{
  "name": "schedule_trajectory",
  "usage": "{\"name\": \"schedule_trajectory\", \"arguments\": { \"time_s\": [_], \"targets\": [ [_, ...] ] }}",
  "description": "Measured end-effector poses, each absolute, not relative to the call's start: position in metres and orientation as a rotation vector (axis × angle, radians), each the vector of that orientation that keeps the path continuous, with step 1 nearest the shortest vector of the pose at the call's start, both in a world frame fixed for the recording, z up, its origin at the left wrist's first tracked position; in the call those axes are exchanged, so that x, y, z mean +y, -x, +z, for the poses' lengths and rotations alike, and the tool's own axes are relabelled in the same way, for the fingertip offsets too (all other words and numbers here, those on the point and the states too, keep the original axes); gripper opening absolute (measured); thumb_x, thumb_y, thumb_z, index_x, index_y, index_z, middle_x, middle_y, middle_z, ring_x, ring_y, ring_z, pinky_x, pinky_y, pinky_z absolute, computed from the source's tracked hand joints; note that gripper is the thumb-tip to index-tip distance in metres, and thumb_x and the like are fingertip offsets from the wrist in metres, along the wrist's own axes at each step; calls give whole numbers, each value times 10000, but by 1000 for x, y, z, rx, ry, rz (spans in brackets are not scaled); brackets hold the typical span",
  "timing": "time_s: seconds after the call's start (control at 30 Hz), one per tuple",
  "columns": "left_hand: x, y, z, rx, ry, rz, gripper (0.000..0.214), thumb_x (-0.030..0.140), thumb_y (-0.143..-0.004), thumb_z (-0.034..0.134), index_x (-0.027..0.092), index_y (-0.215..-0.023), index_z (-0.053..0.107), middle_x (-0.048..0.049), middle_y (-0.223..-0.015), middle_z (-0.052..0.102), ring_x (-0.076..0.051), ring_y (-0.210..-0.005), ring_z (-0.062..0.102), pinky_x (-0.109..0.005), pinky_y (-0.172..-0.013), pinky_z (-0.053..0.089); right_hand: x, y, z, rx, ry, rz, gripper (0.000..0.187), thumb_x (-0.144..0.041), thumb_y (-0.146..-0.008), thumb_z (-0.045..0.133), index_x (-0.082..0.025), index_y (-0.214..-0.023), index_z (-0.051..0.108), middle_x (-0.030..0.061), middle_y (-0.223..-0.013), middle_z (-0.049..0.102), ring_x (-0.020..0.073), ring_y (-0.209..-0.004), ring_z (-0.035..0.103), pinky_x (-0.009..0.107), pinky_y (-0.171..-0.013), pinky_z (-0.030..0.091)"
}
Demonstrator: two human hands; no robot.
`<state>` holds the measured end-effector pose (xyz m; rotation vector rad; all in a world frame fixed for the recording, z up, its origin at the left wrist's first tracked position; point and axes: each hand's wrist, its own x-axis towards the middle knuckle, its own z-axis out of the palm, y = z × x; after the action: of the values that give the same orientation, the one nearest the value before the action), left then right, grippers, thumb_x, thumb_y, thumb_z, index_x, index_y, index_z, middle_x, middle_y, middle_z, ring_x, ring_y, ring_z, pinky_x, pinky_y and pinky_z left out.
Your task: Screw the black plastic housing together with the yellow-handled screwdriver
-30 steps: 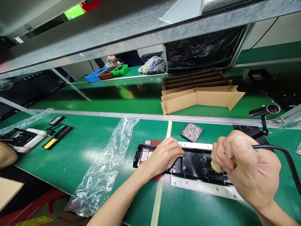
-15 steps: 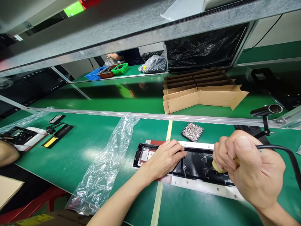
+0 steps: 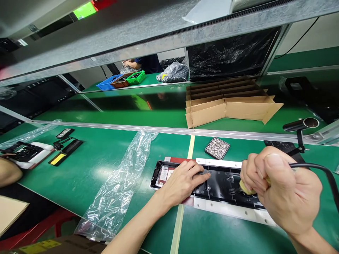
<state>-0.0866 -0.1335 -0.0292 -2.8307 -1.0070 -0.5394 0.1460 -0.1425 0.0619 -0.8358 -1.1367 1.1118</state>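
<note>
A long black plastic panel [image 3: 219, 183] lies in a white fixture [image 3: 227, 210] on the green bench. My left hand [image 3: 184, 181] rests flat on the panel's left part, fingers stretched out and pressing it down. My right hand [image 3: 282, 188] is closed in a fist round a corded power tool [image 3: 315, 167] with a yellowish tip [image 3: 245, 188], held down onto the panel's right part. The tool's body is mostly hidden by my fingers.
A crumpled clear plastic bag [image 3: 119, 190] lies left of the panel. A small tray of screws [image 3: 217, 148] sits behind it. Flat cardboard dividers [image 3: 230, 106] lie on the far belt. Another person's arm [image 3: 9, 171] works at the left beside black parts [image 3: 65, 148]. A person stands by coloured bins [image 3: 120, 79].
My left hand's fingers have flattened and slid slightly right along the panel. My right hand and the tool have stayed in place.
</note>
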Motion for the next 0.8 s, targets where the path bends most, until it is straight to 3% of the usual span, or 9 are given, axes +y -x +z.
{"name": "schedule_trajectory", "arguments": {
  "time_s": [0.13, 0.33, 0.5, 0.67, 0.8],
  "targets": [
    [-133, 83, -22, -982, 2801, -577, 330, 103, -1020, 513, 206, -1310, 629, -46, -1127, 673, -172, -1079, 556, -306, -845, 456, -142, -145, 62, -1133, 837, 1117, 516, -463, -1017, 617, -188, -613, 451, -10, -510, 374, 92, -431, 383, 233, -361, 299],
    [-134, 88, -27, -1183, 2878, -716, 462, 20, -996, 441, 263, -1343, 625, -41, -1234, 663, -157, -1157, 559, -313, -914, 489, -141, -145, 61, -1126, 836, 1111, 525, -464, -1009, 629, -187, -602, 445, -11, -508, 372, 90, -427, 377, 229, -356, 297],
    [-133, 83, -28, -1131, 2861, -620, 446, 27, -978, 477, 267, -1316, 643, -46, -1196, 661, -172, -1144, 565, -320, -895, 495, -141, -145, 62, -1119, 862, 1113, 517, -463, -1017, 613, -188, -608, 453, -13, -511, 381, 96, -437, 393, 226, -368, 312],
    [-135, 83, -17, -1160, 2749, -836, 440, -11, -948, 478, 225, -1279, 645, -46, -1177, 679, -153, -1097, 584, -293, -829, 474, -142, -144, 64, -1135, 828, 1106, 525, -463, -1019, 612, -189, -606, 437, -22, -502, 367, 89, -434, 381, 217, -369, 323],
    [-145, 81, -20, -1314, 2673, -960, 356, 49, -970, 560, 218, -1272, 645, -49, -1162, 686, -153, -1068, 588, -290, -814, 453, -142, -146, 64, -1144, 807, 1089, 493, -432, -1026, 610, -195, -628, 443, -31, -517, 361, 85, -441, 379, 222, -381, 326]
  ]
}}
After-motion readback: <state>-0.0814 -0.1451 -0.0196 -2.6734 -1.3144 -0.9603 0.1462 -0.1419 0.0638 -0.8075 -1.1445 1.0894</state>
